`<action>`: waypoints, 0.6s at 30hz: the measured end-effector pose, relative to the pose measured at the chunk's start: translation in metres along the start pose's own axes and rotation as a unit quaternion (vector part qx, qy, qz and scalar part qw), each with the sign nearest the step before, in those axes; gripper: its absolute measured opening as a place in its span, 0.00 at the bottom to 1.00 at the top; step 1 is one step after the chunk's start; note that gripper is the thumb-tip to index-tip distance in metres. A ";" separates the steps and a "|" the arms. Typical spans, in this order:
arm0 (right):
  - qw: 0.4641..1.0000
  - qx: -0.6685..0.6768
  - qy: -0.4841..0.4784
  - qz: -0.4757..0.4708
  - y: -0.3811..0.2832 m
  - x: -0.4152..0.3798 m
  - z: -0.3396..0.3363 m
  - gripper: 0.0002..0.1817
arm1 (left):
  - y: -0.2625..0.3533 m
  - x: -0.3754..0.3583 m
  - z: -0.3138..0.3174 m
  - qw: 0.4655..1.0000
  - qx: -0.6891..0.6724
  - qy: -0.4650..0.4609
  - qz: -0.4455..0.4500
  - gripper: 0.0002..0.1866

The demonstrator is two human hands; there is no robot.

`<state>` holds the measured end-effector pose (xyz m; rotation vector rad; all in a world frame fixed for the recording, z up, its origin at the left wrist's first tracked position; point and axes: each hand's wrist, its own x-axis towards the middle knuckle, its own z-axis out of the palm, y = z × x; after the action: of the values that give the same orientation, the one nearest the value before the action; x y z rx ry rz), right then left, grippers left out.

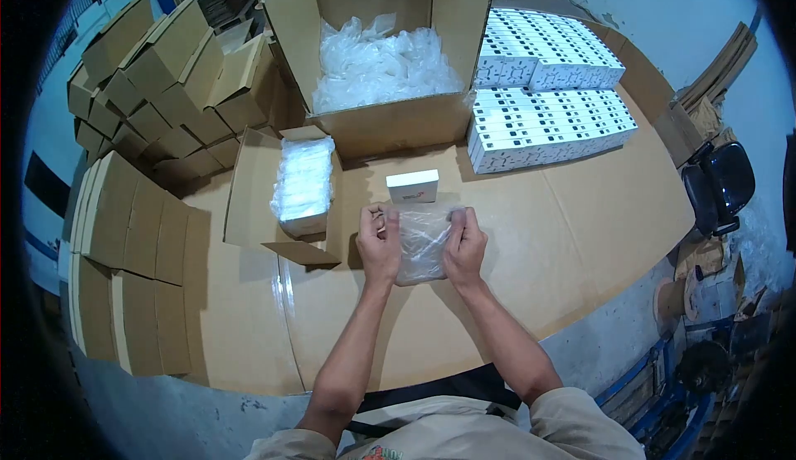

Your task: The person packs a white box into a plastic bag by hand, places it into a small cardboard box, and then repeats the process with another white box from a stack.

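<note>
A clear plastic bag [423, 248] is stretched between my two hands over the cardboard-covered table. My left hand [379, 240] pinches its left upper edge, fingers closed. At the opposite edge my right hand [464, 243] grips the bag with the thumb on top. Just beyond the bag a small white box [412, 186] stands on the table. To the left, an open carton [253, 182] holds a row of plastic-wrapped packs [303, 180].
A large open carton [398, 120] full of clear plastic bags [381, 62] stands at the back. Stacked white boxes [551, 128] fill the back right. Brown cartons [166, 87] pile up at the left, with more cartons [137, 228] nearer. A black chair [720, 182] is beyond the right edge.
</note>
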<state>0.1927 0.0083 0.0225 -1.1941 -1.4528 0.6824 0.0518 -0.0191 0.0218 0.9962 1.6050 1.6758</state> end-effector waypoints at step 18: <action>0.987 0.157 0.030 0.004 0.006 0.024 -0.020 0.06 | 0.006 -0.006 0.005 0.992 0.003 -0.123 0.021 0.33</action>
<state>0.2157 0.0282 0.0315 -0.9670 -1.2361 0.8393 0.0599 -0.0222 0.0266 1.1957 1.4371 1.5092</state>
